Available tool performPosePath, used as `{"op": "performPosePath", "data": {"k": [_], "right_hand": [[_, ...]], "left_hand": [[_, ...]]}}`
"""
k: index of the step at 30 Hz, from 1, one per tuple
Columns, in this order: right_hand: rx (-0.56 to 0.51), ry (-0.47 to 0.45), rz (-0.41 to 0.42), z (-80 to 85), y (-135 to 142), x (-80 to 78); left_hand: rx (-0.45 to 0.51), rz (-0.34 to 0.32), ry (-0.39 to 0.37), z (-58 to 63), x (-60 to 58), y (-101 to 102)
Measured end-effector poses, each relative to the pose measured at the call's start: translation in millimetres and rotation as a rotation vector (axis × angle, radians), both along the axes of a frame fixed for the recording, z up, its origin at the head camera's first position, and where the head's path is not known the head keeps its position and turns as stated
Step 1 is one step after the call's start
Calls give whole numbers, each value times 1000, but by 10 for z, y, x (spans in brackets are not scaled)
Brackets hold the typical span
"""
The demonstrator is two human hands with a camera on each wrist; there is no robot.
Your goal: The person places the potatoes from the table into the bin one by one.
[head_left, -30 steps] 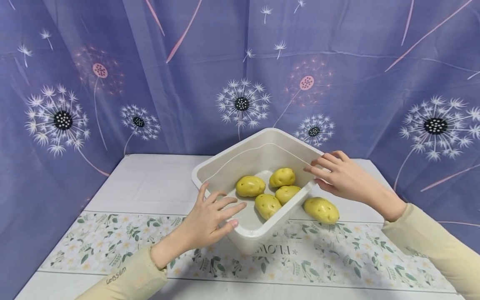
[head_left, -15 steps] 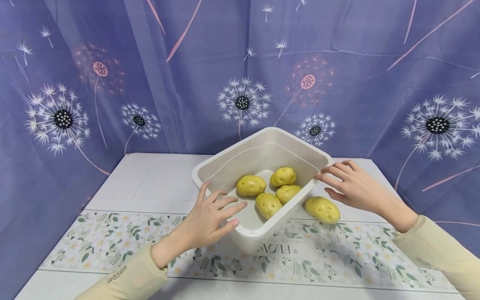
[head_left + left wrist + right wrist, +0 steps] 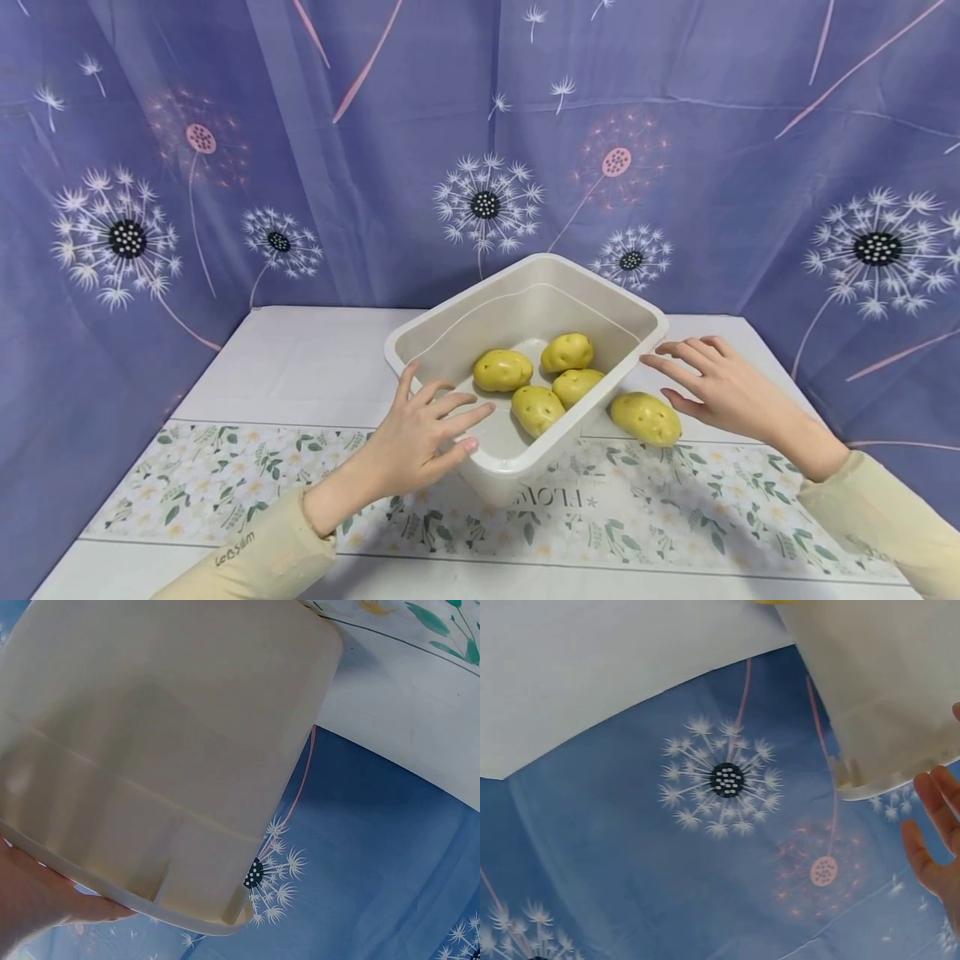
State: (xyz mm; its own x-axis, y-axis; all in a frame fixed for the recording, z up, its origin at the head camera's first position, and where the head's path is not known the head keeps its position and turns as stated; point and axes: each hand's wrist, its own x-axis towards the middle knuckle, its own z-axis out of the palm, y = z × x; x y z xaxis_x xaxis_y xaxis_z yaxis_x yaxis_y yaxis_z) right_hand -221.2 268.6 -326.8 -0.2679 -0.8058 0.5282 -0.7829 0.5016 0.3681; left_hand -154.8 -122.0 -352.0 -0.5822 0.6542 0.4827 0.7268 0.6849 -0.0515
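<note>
A deep white plastic tub point(image 3: 558, 446) stands at an angle on the table, its opening facing up. Several yellow potatoes point(image 3: 502, 371) lie on its floor, and one more potato point(image 3: 647, 419) rests on the table just outside its right side. My left hand point(image 3: 416, 433) spreads its fingers over the tub's near left rim; the left wrist view shows that hand point(image 3: 45, 896) right at the rim from below. To the right, my right hand point(image 3: 723, 387) hovers beside the rim and above the loose potato, fingers relaxed and holding nothing. Its spread fingers point(image 3: 930, 859) show in the right wrist view.
The table point(image 3: 322, 354) has a white cover with a floral printed strip point(image 3: 247, 483) across its front part. A purple curtain point(image 3: 360, 217) with dandelion prints hangs behind the table and along both sides.
My right hand has moved right and slightly down, from over the tub's right rim to just outside it. The left hand, tub and potatoes have stayed put.
</note>
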Motion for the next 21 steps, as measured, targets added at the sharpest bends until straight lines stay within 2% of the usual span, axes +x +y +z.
{"op": "performPosePath", "data": {"k": [7, 15, 21], "right_hand": [[3, 34, -11, -92, 97, -6], [18, 19, -50, -221, 186, -62], [21, 9, -49, -306, 204, -89]], "left_hand": [[1, 4, -10, 5, 7, 0], [-6, 8, -15, 3, 13, 4], [-6, 10, -16, 3, 17, 5]]}}
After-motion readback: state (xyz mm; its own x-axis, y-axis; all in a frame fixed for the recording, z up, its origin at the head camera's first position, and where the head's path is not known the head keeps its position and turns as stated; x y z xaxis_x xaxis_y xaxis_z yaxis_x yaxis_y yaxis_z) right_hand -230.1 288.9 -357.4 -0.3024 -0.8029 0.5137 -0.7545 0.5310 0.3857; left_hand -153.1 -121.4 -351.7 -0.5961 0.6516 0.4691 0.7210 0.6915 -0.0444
